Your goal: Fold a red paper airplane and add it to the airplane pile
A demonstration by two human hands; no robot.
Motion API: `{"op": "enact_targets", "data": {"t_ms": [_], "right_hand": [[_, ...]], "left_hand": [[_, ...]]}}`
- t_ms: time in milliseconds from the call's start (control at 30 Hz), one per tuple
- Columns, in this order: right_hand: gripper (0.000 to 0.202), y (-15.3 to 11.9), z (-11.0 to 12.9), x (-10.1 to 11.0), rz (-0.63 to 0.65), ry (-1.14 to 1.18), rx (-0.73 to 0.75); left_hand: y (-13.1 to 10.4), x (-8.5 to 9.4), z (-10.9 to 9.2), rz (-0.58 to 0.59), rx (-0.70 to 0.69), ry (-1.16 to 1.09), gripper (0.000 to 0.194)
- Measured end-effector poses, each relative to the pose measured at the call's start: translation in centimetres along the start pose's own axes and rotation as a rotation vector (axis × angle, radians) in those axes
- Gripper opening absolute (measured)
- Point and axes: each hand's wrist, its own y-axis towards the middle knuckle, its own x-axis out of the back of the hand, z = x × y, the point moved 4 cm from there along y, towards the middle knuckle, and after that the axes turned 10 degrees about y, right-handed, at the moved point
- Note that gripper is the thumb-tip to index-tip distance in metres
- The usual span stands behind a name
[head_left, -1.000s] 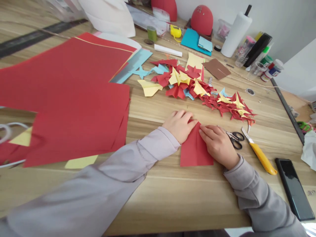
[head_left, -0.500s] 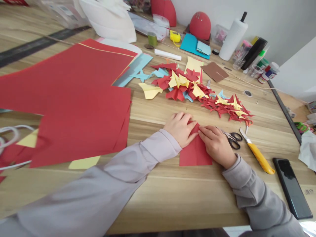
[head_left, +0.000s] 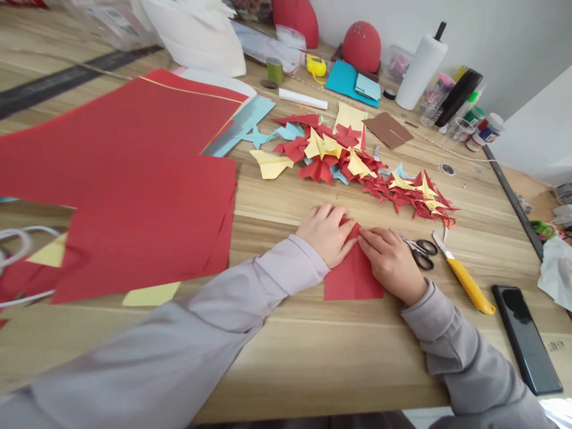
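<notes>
Left hand: [head_left: 325, 232] fingers open n spread, palm side down over the upper left of the paper, thumb angled in twd the middle. No grip that I can see.
Right hand: [head_left: 393, 259] fingers close together, tips on the paper's upper right, nearly meeting the left thumb. Can't tell if they're pinching a flap or just pressing, thumb's hidden.
Paper: [head_left: 355, 280] small red pc, flat on the table [head_left: 313, 357], top end under/btwn the fingertips, bottom end sticking out twd the person.
Crease: faint line down the middle, below the fingertips. IMO line any fold up w/ that b4 pressing hard, bc a small slip at the tip prob shows all the way down.
Pressure: left fingers pin it, right fingertips run outward from the middle along the edge, light 1st then firm. Don't drag or it may skew or wrinkle.
Scissors: [head_left: 416, 244] just beside the right fingers, on the outer side. Watch the knuckles there tbh.
Cutter: [head_left: 469, 285] farther right of those fingers, past the scissors, blade out.
Pile: [head_left: 322, 167] folded red, yellow n blue shapes, beyond both hands' fingers.
Sheets: [head_left: 152, 208] big red ones, well left of the left fingers.
</notes>
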Motion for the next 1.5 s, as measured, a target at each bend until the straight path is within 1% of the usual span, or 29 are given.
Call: {"op": "enact_targets", "data": {"t_ms": [200,400,767,1033,1500], "right_hand": [[0.031,-0.03,-0.06,-0.01,-0.005,-0.007,0.005],[0.031,-0.06,-0.02,-0.03,-0.004,-0.002,0.006],[0.033,-0.12,-0.17,-0.1,0.013,0.028,-0.025],[0.032,-0.16,-0.19,-0.04,0.003,0.02,-0.02],[0.034,-0.12,-0.2,-0.14,0.009,0.051,-0.029]], "left_hand": [[-0.02,-0.08,-0.04,-0.009,0.001,-0.005,0.042],[0.12,0.01,0.05,0.011,0.006,-0.019,0.039],[0.06,0.15,0.08,-0.013,0.009,-0.049,0.037],[0.08,0.14,0.05,0.016,0.006,-0.026,0.039],[0.03,0.31,-0.04,0.025,0.008,-0.029,0.042]]}}
